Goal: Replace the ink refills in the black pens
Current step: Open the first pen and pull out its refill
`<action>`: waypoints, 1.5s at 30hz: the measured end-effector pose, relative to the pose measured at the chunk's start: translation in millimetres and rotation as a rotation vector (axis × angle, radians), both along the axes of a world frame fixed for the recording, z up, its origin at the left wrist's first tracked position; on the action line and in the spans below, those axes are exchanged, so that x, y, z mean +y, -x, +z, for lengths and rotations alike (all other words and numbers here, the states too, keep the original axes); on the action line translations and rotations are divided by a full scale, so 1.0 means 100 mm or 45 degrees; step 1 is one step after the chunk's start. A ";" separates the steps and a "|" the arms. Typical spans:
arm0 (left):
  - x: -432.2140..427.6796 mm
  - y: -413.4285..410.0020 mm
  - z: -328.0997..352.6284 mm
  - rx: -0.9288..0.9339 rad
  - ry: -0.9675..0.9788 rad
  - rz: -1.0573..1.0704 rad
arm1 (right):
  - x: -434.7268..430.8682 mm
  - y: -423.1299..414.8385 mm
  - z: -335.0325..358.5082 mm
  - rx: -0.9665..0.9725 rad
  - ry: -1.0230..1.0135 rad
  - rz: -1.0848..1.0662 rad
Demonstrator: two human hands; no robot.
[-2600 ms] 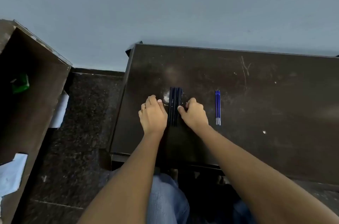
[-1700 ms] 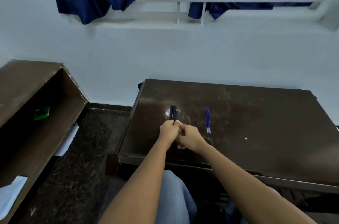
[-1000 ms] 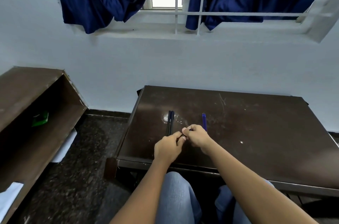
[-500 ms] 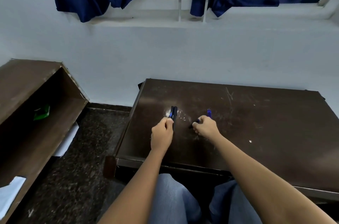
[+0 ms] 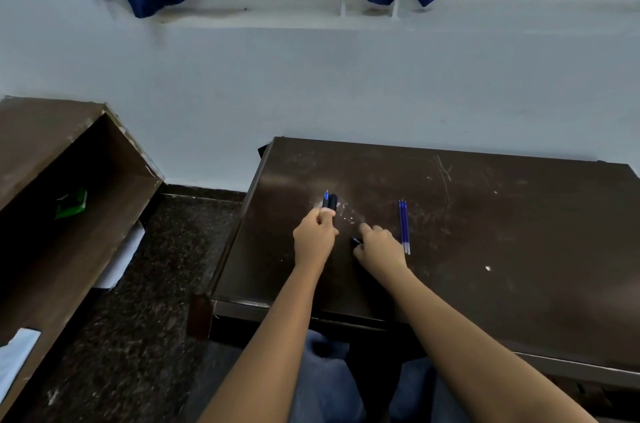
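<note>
My left hand is closed around black pens whose upper ends stick out above my fingers; a blue refill tip shows at the top of one. My right hand rests on the dark table just to the right, closed on a small black pen piece that peeks out at its left side. Blue ink refills lie side by side on the table right of my right hand, apart from it.
A brown open cabinet with a green object stands at the left across a gap of dark floor. The table's left edge is near my left hand. A white speck lies on the table to the right. Behind the table is a wall.
My hands took the pens off the table, came together, then pulled apart. My right hand moved right and down onto the table with a black piece. The camera tilted.
</note>
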State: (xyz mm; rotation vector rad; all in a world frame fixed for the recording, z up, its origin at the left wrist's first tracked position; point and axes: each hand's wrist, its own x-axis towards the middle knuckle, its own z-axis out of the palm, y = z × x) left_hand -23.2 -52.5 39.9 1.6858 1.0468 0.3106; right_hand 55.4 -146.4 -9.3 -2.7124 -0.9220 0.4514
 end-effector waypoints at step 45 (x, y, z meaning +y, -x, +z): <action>-0.31 -0.40 0.38 0.044 0.507 -0.258 | -0.02 -0.23 0.83 1.412 -1.447 -0.767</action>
